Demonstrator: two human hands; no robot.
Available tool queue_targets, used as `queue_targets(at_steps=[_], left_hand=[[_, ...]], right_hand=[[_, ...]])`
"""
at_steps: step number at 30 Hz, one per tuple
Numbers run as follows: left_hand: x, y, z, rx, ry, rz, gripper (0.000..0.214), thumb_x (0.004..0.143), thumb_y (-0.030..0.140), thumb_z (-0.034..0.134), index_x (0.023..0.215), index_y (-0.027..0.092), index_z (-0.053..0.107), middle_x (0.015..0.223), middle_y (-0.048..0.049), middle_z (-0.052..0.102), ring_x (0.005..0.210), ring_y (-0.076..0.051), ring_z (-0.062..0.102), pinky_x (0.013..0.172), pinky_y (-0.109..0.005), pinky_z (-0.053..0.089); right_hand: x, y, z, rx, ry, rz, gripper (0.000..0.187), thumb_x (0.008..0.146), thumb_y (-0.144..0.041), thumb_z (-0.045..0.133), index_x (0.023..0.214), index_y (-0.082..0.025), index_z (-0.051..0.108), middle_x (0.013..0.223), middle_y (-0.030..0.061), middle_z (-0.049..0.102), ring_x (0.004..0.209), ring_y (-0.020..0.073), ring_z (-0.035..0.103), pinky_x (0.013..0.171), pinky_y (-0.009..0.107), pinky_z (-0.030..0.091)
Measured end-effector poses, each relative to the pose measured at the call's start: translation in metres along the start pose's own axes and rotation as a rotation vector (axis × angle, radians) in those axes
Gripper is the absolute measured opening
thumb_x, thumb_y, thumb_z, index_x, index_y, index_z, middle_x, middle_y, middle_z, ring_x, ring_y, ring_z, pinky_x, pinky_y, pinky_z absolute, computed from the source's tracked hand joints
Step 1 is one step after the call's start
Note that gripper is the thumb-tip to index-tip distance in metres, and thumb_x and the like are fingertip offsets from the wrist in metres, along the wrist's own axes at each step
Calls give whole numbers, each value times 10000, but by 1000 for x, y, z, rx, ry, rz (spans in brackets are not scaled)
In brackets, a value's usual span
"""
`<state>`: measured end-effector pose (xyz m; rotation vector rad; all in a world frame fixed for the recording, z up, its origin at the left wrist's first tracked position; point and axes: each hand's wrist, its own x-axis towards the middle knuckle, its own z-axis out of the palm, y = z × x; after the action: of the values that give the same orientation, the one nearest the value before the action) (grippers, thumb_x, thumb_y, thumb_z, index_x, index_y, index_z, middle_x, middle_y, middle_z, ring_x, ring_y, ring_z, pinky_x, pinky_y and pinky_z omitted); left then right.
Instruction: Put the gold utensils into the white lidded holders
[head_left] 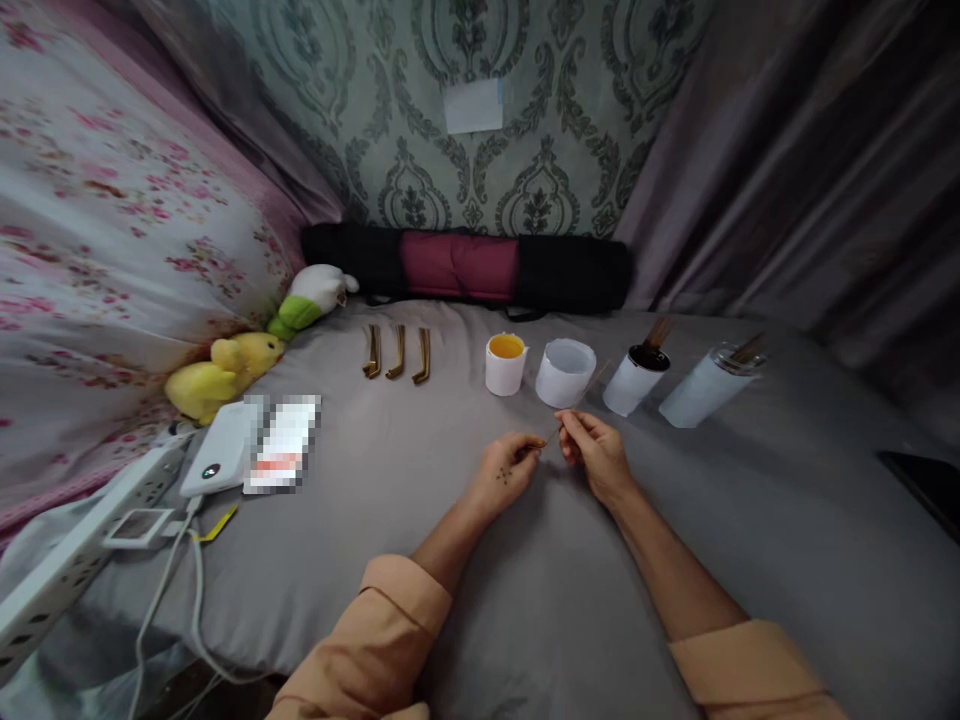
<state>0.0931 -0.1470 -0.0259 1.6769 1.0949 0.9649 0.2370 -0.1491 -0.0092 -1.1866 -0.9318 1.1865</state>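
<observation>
Near the middle of the grey bedsheet, the left hand and right hand pinched one thin brown stick between them, close to the white cup of yellow liquid, while more sticks stood in a white tube farther right.

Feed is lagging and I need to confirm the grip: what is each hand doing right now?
Left hand: closed, pinching the near end of a thin brown wooden stick.
Right hand: closed, pinching the same stick further along.
</observation>
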Motion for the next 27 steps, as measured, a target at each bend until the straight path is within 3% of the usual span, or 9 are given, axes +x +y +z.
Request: queue_targets(at_steps=[3,6,11,16,27], left_hand=[[0,2,0,-189,-37,-192,271,725,206,528,961,102,608,738,-53,618,586,-99,522,561,-214,422],[-1,7,-2,-362,-67,-301,296,719,259,552,946,75,600,691,-48,587,499,-69,475,474,-193,386],[-1,8,-5,-638,-120,-386,326,734,337,554,907,63,597,736,-78,584,559,-86,516,463,-185,388],[-1,6,-7,-839,-162,-469,268,752,255,549,910,44,596,741,-92,600,546,-84,531,470,-191,391],[-1,10,-10,-1001,-202,-615,186,810,120,440,916,52,577,677,-77,614,498,-76,532,428,-167,384]], right_hand=[[0,1,0,6,-8,-3,327,683,-436,603,837,-148,609,578,-19,499,435,61,422,370,182,308],[0,1,-1,-4,-12,-7,322,689,-433,598,839,-148,611,576,-18,501,434,63,423,370,186,310],[-1,0,-3,-18,-24,-14,314,704,-423,587,845,-143,610,584,-15,499,440,61,428,372,182,313],[-1,0,-3,-30,-31,-12,314,706,-421,585,846,-141,609,585,-16,496,441,63,429,372,184,311],[-1,0,-4,-55,-51,-46,299,719,-414,569,852,-150,614,575,-24,481,447,64,422,394,194,313]])
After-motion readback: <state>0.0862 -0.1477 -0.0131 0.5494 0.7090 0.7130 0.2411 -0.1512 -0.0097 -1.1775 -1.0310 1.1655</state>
